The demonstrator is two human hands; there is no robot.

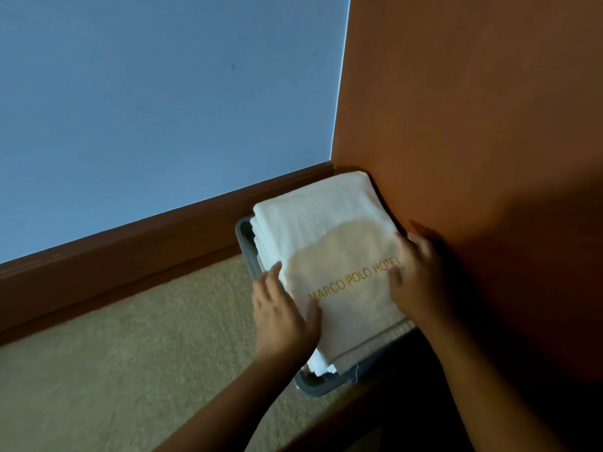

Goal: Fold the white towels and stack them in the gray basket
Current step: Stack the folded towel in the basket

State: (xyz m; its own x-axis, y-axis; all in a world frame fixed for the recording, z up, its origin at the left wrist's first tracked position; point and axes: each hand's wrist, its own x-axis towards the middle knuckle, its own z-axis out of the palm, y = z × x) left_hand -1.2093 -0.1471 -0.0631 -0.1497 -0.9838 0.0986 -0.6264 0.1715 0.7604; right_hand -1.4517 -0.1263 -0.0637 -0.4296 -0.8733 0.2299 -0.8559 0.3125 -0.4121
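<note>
Left hand (284, 308), right hand (421, 275): flat, fingers straight, pressing sides of top towel (326, 223); folded stack rises above basket (313, 388) rim; no unfolded towels visible; task likely near done

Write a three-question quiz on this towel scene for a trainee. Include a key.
1. Where does the basket stand?
A) on a table
B) in the corner between the blue wall and the orange wall
C) on a shelf
2. True or false: the left hand and the right hand both touch the top towel.
3. Fill in: the gold lettering on the top towel begins "MARCO ____".
Key: 1 B; 2 true; 3 POLO.
</note>
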